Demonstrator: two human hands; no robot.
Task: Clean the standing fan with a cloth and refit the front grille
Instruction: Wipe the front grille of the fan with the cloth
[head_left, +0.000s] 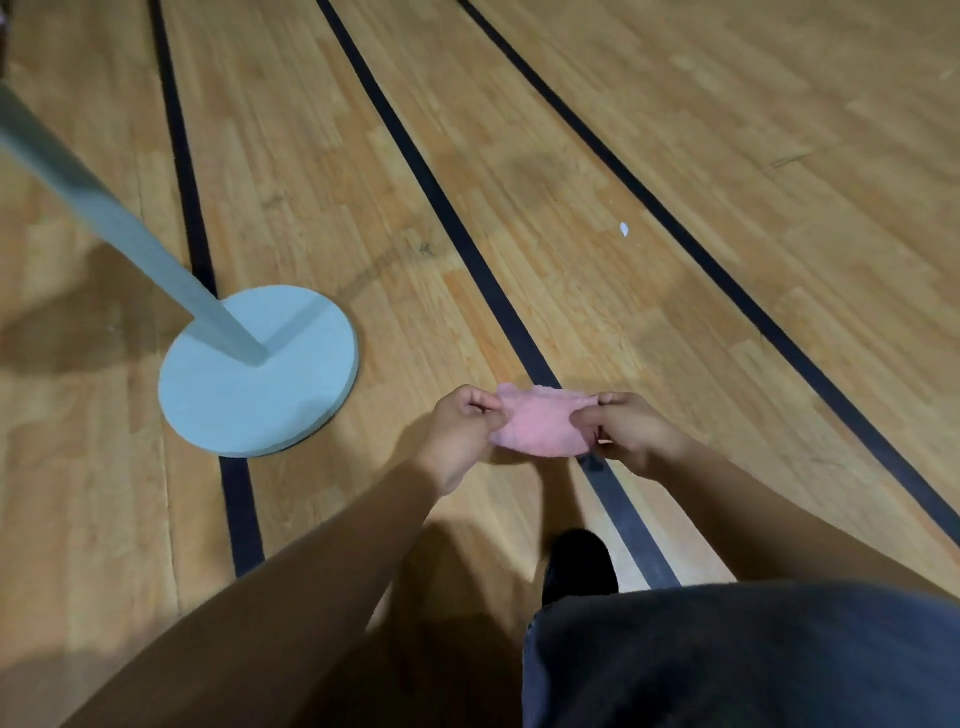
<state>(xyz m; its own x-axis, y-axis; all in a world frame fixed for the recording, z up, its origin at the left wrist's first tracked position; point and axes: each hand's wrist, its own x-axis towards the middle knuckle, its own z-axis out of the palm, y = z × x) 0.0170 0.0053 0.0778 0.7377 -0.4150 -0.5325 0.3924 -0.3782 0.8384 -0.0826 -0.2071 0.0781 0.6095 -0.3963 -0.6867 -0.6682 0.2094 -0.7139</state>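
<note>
A small pink cloth (540, 423) is stretched between my two hands above the wooden floor. My left hand (460, 431) pinches its left edge and my right hand (631, 431) pinches its right edge. To the left stands the fan's round pale blue base (249, 405) with its pale pole (119, 228) rising toward the upper left corner. The fan head and the front grille are out of view.
The floor is light wood with several black lines (467, 244) running away from me. A small white scrap (624, 229) lies on the floor further out. My dark trouser leg (727, 660) and a black shoe (579, 566) fill the lower right.
</note>
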